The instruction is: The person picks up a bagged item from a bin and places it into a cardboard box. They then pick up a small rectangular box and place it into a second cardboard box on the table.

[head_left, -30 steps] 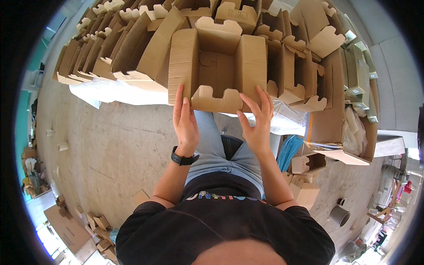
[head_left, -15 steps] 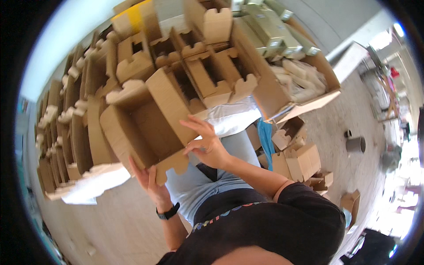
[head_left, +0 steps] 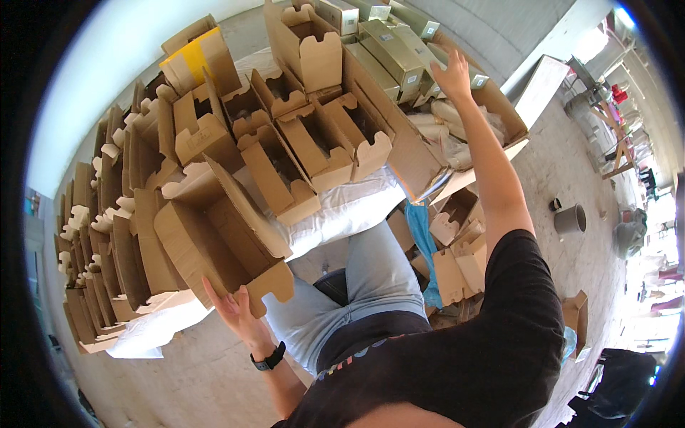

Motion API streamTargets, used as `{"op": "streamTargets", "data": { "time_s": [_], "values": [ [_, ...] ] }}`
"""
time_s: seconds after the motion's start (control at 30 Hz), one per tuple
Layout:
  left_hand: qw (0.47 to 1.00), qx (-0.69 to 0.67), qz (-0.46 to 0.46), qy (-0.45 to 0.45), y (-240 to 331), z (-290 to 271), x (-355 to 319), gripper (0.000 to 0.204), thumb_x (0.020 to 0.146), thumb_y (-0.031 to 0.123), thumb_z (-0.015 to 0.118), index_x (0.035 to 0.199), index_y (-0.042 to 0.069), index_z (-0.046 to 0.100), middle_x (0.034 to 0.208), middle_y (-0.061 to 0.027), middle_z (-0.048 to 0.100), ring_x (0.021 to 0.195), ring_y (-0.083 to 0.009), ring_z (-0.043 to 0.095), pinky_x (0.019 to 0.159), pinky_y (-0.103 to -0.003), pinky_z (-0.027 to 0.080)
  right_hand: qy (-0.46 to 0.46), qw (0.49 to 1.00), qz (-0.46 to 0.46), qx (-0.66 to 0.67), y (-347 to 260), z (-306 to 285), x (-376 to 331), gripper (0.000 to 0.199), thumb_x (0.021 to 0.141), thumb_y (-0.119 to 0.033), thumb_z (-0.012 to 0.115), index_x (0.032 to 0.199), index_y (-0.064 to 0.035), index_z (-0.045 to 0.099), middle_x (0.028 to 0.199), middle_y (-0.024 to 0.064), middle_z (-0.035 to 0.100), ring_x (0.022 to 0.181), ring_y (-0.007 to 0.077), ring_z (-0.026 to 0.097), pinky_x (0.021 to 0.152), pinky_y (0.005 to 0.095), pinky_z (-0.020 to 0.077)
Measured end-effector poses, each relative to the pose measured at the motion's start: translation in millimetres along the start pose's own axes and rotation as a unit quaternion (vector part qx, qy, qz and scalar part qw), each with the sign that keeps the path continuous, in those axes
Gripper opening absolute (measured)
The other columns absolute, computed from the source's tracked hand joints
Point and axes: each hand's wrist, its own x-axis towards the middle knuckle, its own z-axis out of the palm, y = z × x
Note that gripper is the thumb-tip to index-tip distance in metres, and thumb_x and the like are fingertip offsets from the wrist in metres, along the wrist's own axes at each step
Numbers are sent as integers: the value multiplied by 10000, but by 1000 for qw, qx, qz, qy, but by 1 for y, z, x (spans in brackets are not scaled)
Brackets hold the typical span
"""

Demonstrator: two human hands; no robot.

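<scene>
Head view: the left hand (head_left: 239,314) grasps the near corner of an open cardboard box (head_left: 244,208), which sits slantwise in front of the person, just beyond the left thigh, its mouth facing up. The right hand (head_left: 453,78), fingers loosely spread and grasping nothing, reaches out over pale gold boxes (head_left: 391,60); whether it touches one cannot be told. These lie in a large carton (head_left: 399,135) with plastic-wrapped pale pieces (head_left: 457,132). Farther out, more open boxes (head_left: 314,143) crowd together beside a white sheet (head_left: 339,207), and a grey bucket (head_left: 571,220) stands on the floor (head_left: 531,192) at right.
</scene>
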Motion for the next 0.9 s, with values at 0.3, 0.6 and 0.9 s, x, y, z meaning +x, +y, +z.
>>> {"op": "streamTargets", "data": {
  "time_s": [0.3, 0.6, 0.9],
  "values": [
    [1000, 11, 1, 7, 5, 1, -2, 712, 871, -31, 580, 1499, 70, 259, 1475, -129, 359, 1309, -232, 393, 1104, -355, 306, -201, 964, 157, 73, 51, 15, 10, 890, 698, -449, 762, 1366, 19, 406, 1315, 230, 520, 1198, 338, 528, 989, 400, 432],
    [999, 50, 15, 17, 2, -1, -1, 708, 864, -40, 578, 1495, 69, 275, 1459, -130, 377, 1298, -238, 402, 1087, -350, 322, -44, 972, -43, -226, 38, -35, 10, 592, 795, -216, 677, 1321, -84, 439, 1263, 124, 532, 1195, 305, 504, 991, 469, 413],
    [1000, 7, -17, 6, 4, 5, 0, 716, 848, -86, 554, 1490, 63, 276, 1439, -125, 400, 1262, -210, 436, 1066, -325, 345, -156, 981, 79, -87, 75, -28, 1, 640, 807, -471, 678, 1312, -136, 471, 1295, 114, 524, 1250, 301, 479, 1014, 562, 361]
  ]
}}
